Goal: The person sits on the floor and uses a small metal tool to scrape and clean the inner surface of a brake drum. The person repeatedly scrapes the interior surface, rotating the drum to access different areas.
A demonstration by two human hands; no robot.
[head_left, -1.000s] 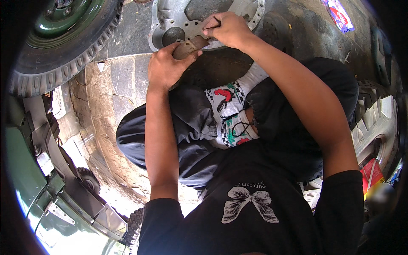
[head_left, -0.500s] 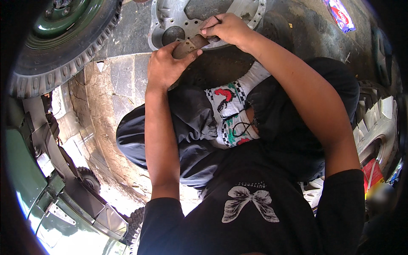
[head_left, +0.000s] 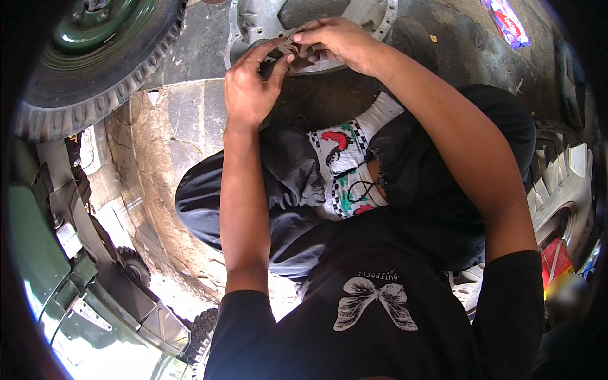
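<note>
Before the folded black-clad legs (head_left: pixel 288 166), a rounded grey metal housing (head_left: pixel 256 30) lies on the dark slab floor (head_left: pixel 199 50) beneath the left hand (head_left: pixel 252 85) and right hand (head_left: pixel 345 43), a treaded black rubber tyre (head_left: pixel 104 68) to its left, a purple plastic packet (head_left: pixel 508 25) to its right.

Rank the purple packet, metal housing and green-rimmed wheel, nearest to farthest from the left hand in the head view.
1. Metal housing: top centre, by the left hand.
2. Green-rimmed wheel: upper left.
3. Purple packet: upper right, past the right hand.
</note>
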